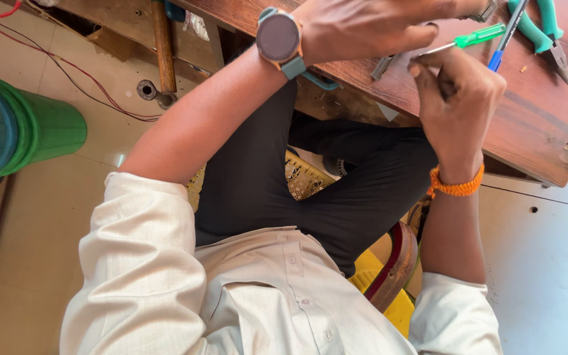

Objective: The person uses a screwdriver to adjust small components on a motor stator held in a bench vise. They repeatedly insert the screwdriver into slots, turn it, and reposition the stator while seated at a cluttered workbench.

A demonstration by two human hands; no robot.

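Dark reddish wood makes up the table [534,125], which fills the upper right of the frame, and both hands meet just above its near edge. The right hand [458,98] is curled tight, fingers folded in around something small and dark; a green-handled screwdriver [471,38] with a thin metal shaft points toward that grip, though I cannot tell which hand has it. The left hand [363,26], wearing a round watch [279,36] on a teal strap, reaches across from the upper middle with its fingers bent down onto the work, seemingly to steady it (its fingertips run behind the right hand, so how far it is closed cannot be told). The piece being worked on sits between the two hands over the table edge and is almost wholly covered; only a small grey metal bit [384,66] shows beneath the left hand.

A blue pen [502,43] and teal-handled pliers [540,29] lie on the table at the top right, partly cut off by the frame. Green stacked buckets [27,128] stand on the floor at the far left, also cropped. An orange thread band [456,187] circles the right wrist.
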